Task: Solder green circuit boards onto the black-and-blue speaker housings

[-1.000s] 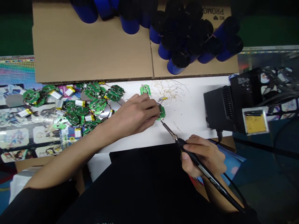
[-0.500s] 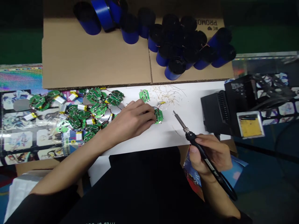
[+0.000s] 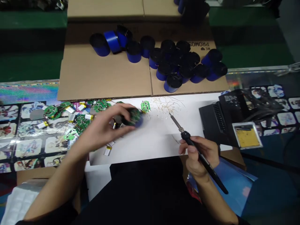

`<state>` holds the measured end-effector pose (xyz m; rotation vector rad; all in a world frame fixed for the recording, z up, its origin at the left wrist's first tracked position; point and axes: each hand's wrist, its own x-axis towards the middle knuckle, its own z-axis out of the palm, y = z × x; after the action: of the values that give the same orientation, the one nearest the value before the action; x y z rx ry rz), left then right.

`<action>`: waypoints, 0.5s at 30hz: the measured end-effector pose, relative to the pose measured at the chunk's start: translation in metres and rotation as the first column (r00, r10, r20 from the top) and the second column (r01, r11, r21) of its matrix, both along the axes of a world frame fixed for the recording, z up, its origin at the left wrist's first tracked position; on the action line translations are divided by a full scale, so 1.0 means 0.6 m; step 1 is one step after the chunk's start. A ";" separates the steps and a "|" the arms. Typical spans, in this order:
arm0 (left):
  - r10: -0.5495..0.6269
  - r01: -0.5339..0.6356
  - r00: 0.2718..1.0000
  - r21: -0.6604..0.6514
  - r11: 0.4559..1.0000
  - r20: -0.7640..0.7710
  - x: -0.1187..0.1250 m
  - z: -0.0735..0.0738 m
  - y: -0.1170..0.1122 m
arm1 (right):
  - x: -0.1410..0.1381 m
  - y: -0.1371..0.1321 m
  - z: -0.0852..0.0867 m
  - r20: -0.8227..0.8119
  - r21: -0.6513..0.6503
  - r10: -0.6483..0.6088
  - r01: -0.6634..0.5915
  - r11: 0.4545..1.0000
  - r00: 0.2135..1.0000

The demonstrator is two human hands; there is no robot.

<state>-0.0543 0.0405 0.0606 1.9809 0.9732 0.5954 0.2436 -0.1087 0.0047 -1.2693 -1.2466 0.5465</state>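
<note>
My left hand (image 3: 109,123) is closed around a short round dark-and-blue housing (image 3: 139,122) with a green circuit board showing on its face; motion blurs it. It is held just above the white work surface (image 3: 150,140). My right hand (image 3: 202,153) grips the black handle of a soldering iron (image 3: 177,124), its tip pointing up and left towards scattered bits of solder and thin wire (image 3: 171,106). A loose green circuit board (image 3: 145,107) lies flat to the right of the housing. Left of my left hand is a pile of green boards (image 3: 81,123) with small silver batteries.
Several blue cylinders with black tops (image 3: 172,82) stand on a cardboard sheet (image 3: 105,81) at the back. On the right is a black soldering station (image 3: 213,120), with a yellow sponge tray (image 3: 247,137) next to it. One battery (image 3: 107,151) lies near the front edge.
My left hand has moved left from the circuit board on the white surface and now holds a blue housing. The soldering iron has shifted slightly left. The view has tilted up.
</note>
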 end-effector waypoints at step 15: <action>0.917 -0.828 0.387 0.402 0.392 -0.098 -0.322 -0.094 0.336 | -0.038 0.040 -0.025 0.210 -0.035 0.286 -0.285 0.958 0.935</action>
<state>-0.2475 0.2424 0.0041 1.6456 2.3486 1.0714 0.2208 -0.0845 -0.0104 -1.1791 -1.6264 0.6325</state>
